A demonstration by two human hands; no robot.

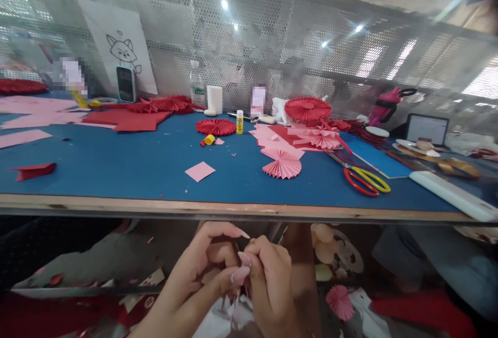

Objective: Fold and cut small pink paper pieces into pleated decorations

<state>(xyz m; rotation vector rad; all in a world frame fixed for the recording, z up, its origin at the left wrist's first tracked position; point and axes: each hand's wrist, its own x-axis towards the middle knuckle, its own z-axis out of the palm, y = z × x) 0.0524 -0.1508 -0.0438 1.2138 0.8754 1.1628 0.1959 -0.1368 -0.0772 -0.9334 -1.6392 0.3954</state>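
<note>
In front of the table's edge, my left hand [204,268] and my right hand [271,271] meet, fingertips together. The left thumb presses against the right fingers while its index finger arches over them. My right hand is curled closed. Whatever lies between the fingertips is hidden or too small to name. Nearest on the table are a small pink paper square [200,171] and a pink pleated paper fan [282,165]. Behind them stand an uncapped glue stick [239,122], its yellow cap [209,139] lying beside it, and a red pleated paper rosette [216,127].
Scissors [368,179] with red and yellow handles lie on the right, near a white bar-shaped tool [453,195]. Red paper sheets [136,119] and a folded red piece [36,171] occupy the left. Below the table edge are paper scraps and a pink rosette [340,301].
</note>
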